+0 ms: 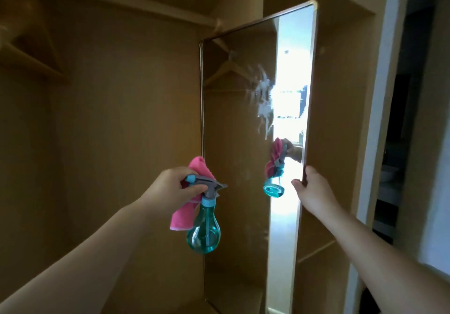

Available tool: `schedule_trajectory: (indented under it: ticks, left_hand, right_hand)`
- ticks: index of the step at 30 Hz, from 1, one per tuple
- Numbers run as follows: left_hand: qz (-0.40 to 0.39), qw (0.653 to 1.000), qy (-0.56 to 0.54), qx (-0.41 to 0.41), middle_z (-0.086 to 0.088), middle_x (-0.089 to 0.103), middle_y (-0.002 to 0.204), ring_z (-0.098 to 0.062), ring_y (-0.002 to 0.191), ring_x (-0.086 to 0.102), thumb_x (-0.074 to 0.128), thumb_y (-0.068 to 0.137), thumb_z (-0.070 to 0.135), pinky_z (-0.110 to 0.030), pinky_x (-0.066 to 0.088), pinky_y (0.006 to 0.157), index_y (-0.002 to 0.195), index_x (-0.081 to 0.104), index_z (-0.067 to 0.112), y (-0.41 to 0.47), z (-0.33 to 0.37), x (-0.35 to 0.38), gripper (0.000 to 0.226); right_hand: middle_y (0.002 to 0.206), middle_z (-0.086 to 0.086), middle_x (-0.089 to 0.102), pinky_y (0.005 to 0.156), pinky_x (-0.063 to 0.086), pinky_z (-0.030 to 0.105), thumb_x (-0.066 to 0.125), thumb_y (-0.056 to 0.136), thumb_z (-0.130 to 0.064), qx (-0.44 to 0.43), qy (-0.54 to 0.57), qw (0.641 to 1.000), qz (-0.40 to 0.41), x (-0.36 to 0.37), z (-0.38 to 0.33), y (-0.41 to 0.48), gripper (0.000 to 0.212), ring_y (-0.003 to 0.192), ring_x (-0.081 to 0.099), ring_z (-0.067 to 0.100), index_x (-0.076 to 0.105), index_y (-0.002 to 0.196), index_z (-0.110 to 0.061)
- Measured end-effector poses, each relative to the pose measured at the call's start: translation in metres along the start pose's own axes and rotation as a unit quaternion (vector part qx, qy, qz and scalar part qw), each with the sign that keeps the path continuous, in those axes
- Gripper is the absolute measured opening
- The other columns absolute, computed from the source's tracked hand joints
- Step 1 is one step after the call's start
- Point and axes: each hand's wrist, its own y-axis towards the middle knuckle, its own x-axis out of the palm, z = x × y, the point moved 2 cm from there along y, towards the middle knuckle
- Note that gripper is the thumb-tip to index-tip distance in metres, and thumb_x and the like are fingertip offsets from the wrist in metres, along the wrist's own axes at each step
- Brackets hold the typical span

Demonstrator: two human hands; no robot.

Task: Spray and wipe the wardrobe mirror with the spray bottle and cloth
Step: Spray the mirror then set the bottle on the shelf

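Spraying underway: left fingers (194,188) are clutching bottle (203,231) and cloth (181,218), right fingers (307,175) are pinching the mirror (238,155) edge; wiping the wet patch (264,102) above them likely follows.

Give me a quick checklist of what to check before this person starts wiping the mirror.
1. Spray on the glass: ok, white streaks sit on the upper mirror.
2. Mirror steadied: ok, right hand grips its right edge.
3. Cloth at hand: ok, pink cloth is in the left hand.
4. Cloth free to wipe: not ok, the same hand also holds the spray bottle.
5. Liquid left in the bottle: cannot tell.
6. Lower glass sprayed: cannot tell, only faint marks.
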Motion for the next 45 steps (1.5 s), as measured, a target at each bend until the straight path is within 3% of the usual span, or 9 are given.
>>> schedule_trajectory:
  ticks: [7,12,21,26,31,36,40,43,45]
  left_hand:
    - [0.003,1.0,0.025,0.0,0.025,0.067,0.075,0.007,0.066,0.063,0.073,0.084,0.023,-0.006,0.045,0.051,0.079,0.067,0.027,-0.005,0.015,-0.003,0.008]
    - [0.019,0.999,0.027,0.003,0.019,0.069,0.076,0.003,0.066,0.065,0.074,0.083,0.02,-0.007,0.046,0.051,0.079,0.069,0.02,0.003,0.033,0.0,0.007]
    - [0.021,1.0,0.016,-0.01,0.003,0.072,0.073,0.001,0.065,0.068,0.074,0.084,0.014,-0.009,0.048,0.053,0.086,0.073,0.014,0.01,0.064,0.036,0.002]
    - [0.031,0.997,0.068,-0.02,0.004,0.073,0.075,-0.005,0.068,0.069,0.077,0.08,0.025,-0.019,0.056,0.06,0.081,0.073,0.024,0.012,0.073,0.058,0.004]
    - [0.037,0.995,0.089,-0.038,0.012,0.073,0.077,-0.009,0.069,0.071,0.077,0.078,0.031,-0.025,0.059,0.063,0.079,0.072,0.036,0.011,0.085,0.074,0.007]
    - [0.053,0.989,0.124,-0.063,0.016,0.07,0.081,-0.005,0.069,0.069,0.076,0.078,0.035,-0.022,0.058,0.062,0.081,0.071,0.031,0.01,0.098,0.086,0.007]
    - [0.073,0.982,0.154,-0.08,0.011,0.07,0.078,-0.006,0.068,0.067,0.077,0.077,0.034,-0.026,0.058,0.062,0.08,0.072,0.027,0.01,0.106,0.09,0.01]
    - [0.072,0.981,0.159,-0.081,0.01,0.07,0.079,-0.008,0.069,0.068,0.077,0.078,0.034,-0.027,0.059,0.063,0.079,0.071,0.026,0.009,0.111,0.091,0.009]
    - [0.071,0.984,0.146,-0.073,0.016,0.069,0.079,-0.004,0.068,0.067,0.077,0.079,0.031,-0.021,0.056,0.057,0.077,0.071,0.027,0.008,0.115,0.09,0.007]
  right_hand:
    - [0.104,-0.003,0.063,0.048,0.039,0.011,0.063,0.093,-0.025,-0.03,0.017,0.999,-0.018,0.002,0.012,0.004,0.015,0.077,0.06,0.007,0.049,0.099,-0.026]
    - [0.114,0.0,0.063,0.066,0.045,0.023,0.063,0.093,-0.021,-0.051,0.069,0.996,-0.029,-0.023,0.031,0.012,0.023,0.1,0.062,0.019,0.057,0.115,-0.015]
    - [0.095,-0.019,0.058,0.066,0.041,0.018,0.061,0.095,-0.022,-0.087,0.135,0.982,-0.102,-0.039,0.065,0.059,0.019,0.089,0.055,0.004,0.053,0.093,-0.038]
    - [0.11,0.004,0.066,0.096,0.049,0.044,0.063,0.094,-0.02,-0.094,0.166,0.97,-0.149,-0.03,0.081,0.094,0.019,0.104,0.061,0.021,0.059,0.111,-0.013]
    - [0.119,0.0,0.06,0.094,0.051,0.042,0.06,0.095,-0.023,-0.106,0.139,0.967,-0.186,-0.017,0.085,0.124,0.04,0.109,0.058,0.018,0.05,0.132,-0.014]
    - [0.119,-0.001,0.058,0.089,0.052,0.036,0.057,0.096,-0.03,-0.124,0.125,0.962,-0.208,-0.002,0.091,0.147,0.041,0.105,0.059,0.018,0.049,0.132,-0.013]
    - [0.132,0.009,0.056,0.09,0.048,0.035,0.061,0.094,-0.031,-0.115,0.12,0.974,-0.155,-0.005,0.088,0.144,0.055,0.114,0.058,0.026,0.042,0.141,-0.01]
    - [0.102,0.003,0.063,0.065,0.048,0.027,0.059,0.093,-0.033,-0.139,0.151,0.979,-0.021,-0.023,0.077,0.113,0.041,0.09,0.062,0.02,0.053,0.127,-0.01]
    - [0.079,-0.003,0.062,0.058,0.048,0.027,0.056,0.095,-0.032,-0.205,0.21,0.955,-0.049,-0.034,0.061,0.081,0.018,0.072,0.061,0.014,0.061,0.101,-0.015]
